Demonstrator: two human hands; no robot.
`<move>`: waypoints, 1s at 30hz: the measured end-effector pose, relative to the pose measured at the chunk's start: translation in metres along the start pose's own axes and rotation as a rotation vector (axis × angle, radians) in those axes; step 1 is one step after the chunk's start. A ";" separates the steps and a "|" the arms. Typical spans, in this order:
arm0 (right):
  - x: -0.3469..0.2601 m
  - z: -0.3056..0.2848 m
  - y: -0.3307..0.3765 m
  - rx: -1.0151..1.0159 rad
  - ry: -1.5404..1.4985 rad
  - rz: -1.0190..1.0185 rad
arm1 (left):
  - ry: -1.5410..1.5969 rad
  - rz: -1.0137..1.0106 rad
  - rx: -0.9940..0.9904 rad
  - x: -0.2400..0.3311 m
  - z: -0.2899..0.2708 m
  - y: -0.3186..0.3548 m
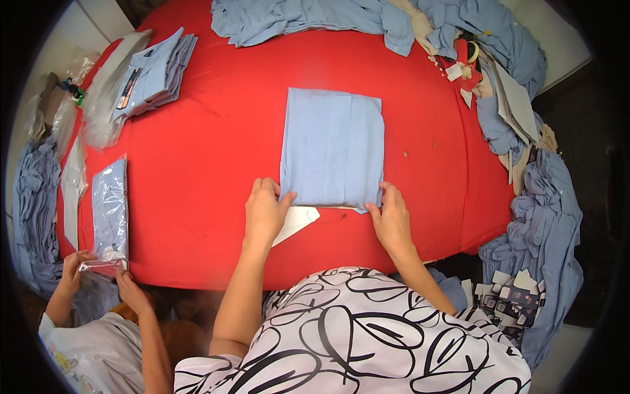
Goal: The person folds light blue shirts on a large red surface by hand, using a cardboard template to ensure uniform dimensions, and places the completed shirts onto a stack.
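A light blue shirt (333,148), folded into a flat rectangle, lies in front of me on the red cloth. My left hand (265,205) grips its near left corner, thumb on top and the other fingers along the side edge. At the near right corner, my right hand (392,215) pinches the fabric between thumb and fingers. A white card piece (298,222) pokes out from under the near edge, between the shirt and my left wrist. What lies beneath the fold is otherwise hidden.
The red-covered table (210,151) has folded shirts (154,73) and clear plastic bags (108,98) at far left. A co-worker's hands (134,292) hold a bagged shirt (109,203). Loose blue garments (308,20) line the far edge; tape (472,52) and white boards (512,98) sit right.
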State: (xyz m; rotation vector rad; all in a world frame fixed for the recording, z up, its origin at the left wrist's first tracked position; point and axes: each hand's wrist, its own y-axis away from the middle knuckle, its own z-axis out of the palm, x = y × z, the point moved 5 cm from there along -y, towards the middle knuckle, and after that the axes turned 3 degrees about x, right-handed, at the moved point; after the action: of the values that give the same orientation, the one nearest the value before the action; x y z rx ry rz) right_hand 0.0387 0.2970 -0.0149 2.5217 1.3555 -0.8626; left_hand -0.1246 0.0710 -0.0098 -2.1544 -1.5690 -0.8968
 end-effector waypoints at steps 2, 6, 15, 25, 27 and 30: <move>0.000 -0.002 -0.002 -0.086 -0.105 0.067 | 0.294 -0.108 -0.061 -0.007 0.001 0.000; -0.008 -0.019 0.005 -0.127 -0.112 -0.087 | 0.793 -0.194 -0.060 0.006 -0.006 0.009; 0.002 -0.020 0.012 0.153 -0.021 -0.423 | 1.076 -0.093 -0.104 0.054 -0.029 -0.001; -0.015 -0.054 -0.013 0.242 -0.086 -0.674 | 1.168 0.024 -0.099 0.065 -0.050 -0.011; -0.044 -0.091 -0.026 0.339 -0.161 -0.697 | 1.086 0.136 -0.096 0.066 -0.071 -0.017; -0.092 -0.155 -0.051 0.414 -0.311 -0.743 | 0.965 0.380 -0.122 0.093 -0.127 -0.008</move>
State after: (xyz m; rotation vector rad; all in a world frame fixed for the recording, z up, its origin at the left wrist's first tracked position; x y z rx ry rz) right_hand 0.0225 0.3206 0.1700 1.9492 2.2019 -1.7315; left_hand -0.1510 0.0655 0.1456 -1.5607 -0.6195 -1.5706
